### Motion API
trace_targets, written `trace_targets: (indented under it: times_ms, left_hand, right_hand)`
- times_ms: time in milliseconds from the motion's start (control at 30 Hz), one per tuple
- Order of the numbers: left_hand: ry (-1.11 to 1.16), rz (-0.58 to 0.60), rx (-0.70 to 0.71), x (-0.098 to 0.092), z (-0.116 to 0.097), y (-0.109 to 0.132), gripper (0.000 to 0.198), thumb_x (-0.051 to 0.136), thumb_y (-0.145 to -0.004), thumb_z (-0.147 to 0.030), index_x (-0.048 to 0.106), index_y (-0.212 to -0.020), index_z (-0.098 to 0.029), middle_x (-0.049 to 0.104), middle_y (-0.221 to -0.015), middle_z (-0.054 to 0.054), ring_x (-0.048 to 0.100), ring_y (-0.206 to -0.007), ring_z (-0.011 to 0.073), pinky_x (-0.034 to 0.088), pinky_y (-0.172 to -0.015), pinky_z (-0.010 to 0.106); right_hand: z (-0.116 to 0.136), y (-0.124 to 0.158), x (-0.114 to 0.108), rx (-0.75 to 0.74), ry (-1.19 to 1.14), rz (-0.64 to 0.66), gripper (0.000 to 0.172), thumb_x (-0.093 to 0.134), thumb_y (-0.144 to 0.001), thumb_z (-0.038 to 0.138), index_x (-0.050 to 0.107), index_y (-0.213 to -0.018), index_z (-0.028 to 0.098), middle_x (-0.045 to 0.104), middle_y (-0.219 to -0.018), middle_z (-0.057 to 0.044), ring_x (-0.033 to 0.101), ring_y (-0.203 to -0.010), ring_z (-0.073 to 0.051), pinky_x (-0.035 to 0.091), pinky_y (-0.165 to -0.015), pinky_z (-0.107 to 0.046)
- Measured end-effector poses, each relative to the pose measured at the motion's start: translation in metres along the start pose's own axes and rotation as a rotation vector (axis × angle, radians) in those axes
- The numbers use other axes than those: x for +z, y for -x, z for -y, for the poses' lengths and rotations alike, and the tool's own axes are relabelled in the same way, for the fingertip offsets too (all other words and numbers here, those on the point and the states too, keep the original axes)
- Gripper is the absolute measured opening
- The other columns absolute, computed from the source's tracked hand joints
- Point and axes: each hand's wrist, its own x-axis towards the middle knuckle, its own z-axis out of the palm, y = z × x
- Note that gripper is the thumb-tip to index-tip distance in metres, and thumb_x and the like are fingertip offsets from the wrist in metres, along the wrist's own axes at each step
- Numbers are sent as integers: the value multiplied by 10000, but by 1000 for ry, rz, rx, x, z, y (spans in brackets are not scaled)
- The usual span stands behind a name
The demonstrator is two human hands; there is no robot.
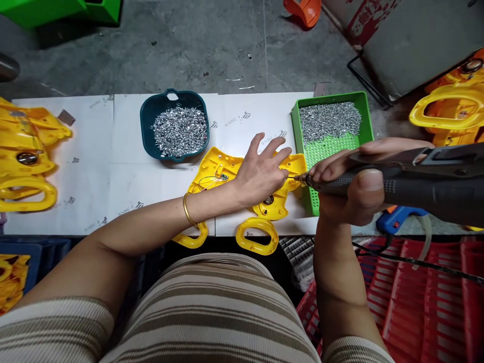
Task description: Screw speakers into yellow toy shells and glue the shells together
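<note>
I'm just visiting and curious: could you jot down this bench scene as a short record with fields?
left hand: left hand pressed flat on yellow plastic shell
right hand: right hand gripping electric screwdriver, tip at the shell's edge
screws: teal bowl and green tray, both holding silver screws
nearby: more yellow parts at the left
surface: white table

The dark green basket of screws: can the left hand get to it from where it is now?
Probably yes. The left hand lies flat on the yellow part, and the basket stands just beyond it on the table. Its top is open, and nothing lies between them.
</note>
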Motion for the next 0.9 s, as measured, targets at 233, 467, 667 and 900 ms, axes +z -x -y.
trace_targets:
  times_ms: [233,467,667,900]
  left_hand:
    - [54,-15,-8,5,6,3,182,606,-906,-363,731,-922,-232,595,-1299,59,434,-1256,320,282,-1051,557]
    - [68,-3,-12,7,7,1,205,591,-919,-369,750,-920,-239,590,-1272,59,417,-1255,312,261,-1057,560]
    - [58,16,-16,4,5,-2,168,614,-900,-339,744,-896,-231,603,-1242,57,409,-1262,311,259,-1065,553]
    - [70,-8,-12,7,8,-3,182,600,-904,-331,733,-950,-215,604,-1263,78,410,-1259,311,262,-1063,540]
  right_hand:
    - [8,-3,12,-35,38,-51,184,703,-741,472,658,-882,363,483,-546,54,411,-375,-153,364,-376,-367]
    - [9,-3,12,-30,23,-43,164,704,-750,449,682,-890,364,474,-534,50,415,-372,-158,369,-365,-374]
    - [5,-4,8,-51,134,26,177,669,-765,509,635,-883,382,443,-540,55,463,-395,-164,397,-387,-366]
    - [-18,-11,1,17,16,248,275,702,-726,469,482,-742,304,419,-461,97,444,-383,-142,468,-453,-353]
